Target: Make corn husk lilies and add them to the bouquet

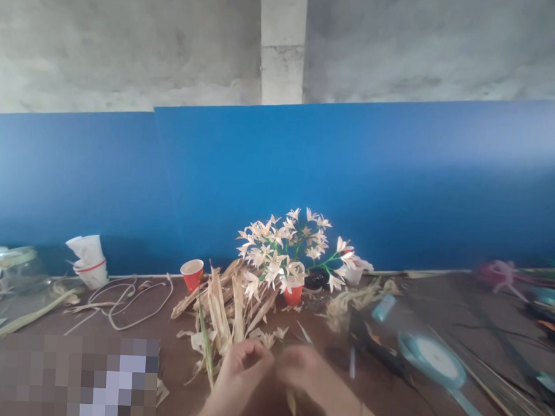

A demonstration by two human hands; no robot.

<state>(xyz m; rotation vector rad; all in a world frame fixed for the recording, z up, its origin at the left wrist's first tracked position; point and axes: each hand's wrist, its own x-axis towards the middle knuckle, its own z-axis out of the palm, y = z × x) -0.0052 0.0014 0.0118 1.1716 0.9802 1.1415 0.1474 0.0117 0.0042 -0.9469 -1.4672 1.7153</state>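
My left hand [247,365] is closed in a pinch low in the middle of the view. Close by its fingertips, my right hand [303,368] is curled and blurred by motion. What the fingers hold is too small and smeared to make out. A pale husk strip [292,402] shows beneath my right hand. Just beyond the fingertips is a small cream husk flower [268,339]; whether it is held or lies on the table I cannot tell. Dried corn husks [220,310] are heaped to the left of the hands. Behind stands a red cup [292,296] with cream flowers [275,254] on green stems.
Another red paper cup [192,276], a white cable [139,315] and a white cup with paper [92,273] are on the left. To the right lie a light-blue ribbon roll [436,360] and a dark tool [377,347]. A blue panel [260,176] backs the brown table [179,357].
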